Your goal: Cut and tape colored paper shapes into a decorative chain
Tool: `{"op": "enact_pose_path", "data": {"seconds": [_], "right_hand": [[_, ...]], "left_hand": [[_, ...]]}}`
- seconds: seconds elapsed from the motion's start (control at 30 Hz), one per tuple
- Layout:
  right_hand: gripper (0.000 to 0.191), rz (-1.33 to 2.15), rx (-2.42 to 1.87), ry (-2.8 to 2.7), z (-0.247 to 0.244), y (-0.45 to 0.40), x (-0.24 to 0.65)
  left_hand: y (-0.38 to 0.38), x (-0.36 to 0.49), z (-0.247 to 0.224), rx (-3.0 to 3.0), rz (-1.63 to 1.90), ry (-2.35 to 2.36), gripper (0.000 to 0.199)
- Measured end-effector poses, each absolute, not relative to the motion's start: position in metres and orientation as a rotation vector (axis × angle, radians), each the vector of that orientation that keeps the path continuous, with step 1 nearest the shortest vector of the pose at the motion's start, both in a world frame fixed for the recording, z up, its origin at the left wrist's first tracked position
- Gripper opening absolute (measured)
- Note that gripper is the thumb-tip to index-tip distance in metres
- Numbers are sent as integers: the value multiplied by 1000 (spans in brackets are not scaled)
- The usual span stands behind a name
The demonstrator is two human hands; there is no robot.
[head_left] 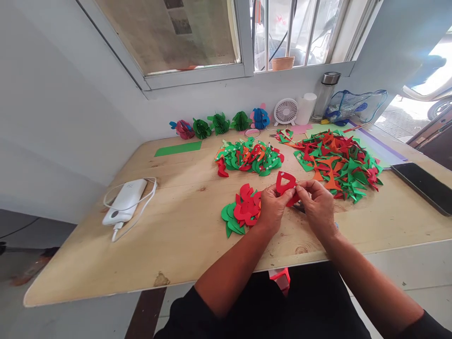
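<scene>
The red paper piece (289,177) is up in the air over the front part of the surface (183,212), with a hole through it and a little white patch near its top. Both hands are on it: the left hand (273,205) has it pinched between thumb and fingers, and the right hand (318,203) is pinching its edge, thumbs practically meeting. Something dark (299,207) pokes out beneath them, mostly hidden, so can't tell what it is.

Just left of the left hand there's a loose heap of red cutouts (247,207), with green cutouts (232,221) beside it. Behind that sits a bunch of curled pieces (252,157), green, red and orange, lots of them with white patches. Over on the right is a big messy pile of scraps (339,165) in the same colours, and a black phone (423,188) lies near the right edge.

Way off to the left is a white power bank (126,200) with its cable (143,211) looped around it. Further back there's a flat green strip (178,149), and along the wall a row of folded paper ornaments (219,123), then a small white fan (286,112), a white cylinder (306,109), a glass bottle (322,98) and a clear pouch (363,106).
</scene>
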State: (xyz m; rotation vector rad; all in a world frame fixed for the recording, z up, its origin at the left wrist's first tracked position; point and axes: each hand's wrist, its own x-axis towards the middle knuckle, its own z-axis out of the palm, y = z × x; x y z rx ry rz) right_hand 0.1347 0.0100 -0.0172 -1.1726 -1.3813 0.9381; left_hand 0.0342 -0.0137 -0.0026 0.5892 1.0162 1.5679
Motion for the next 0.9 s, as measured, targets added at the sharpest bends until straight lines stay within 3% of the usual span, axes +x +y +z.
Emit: {"op": "enact_pose_path", "data": {"seconds": [0.4,0.9], "right_hand": [[18,1042,-1130,-1378,-9,9,138],[25,1119,-1139,-1381,-7,8,139]], "left_hand": [[-14,32,-1,619,1571,1050,16],[-14,29,-3,653,1533,1017,18]]}}
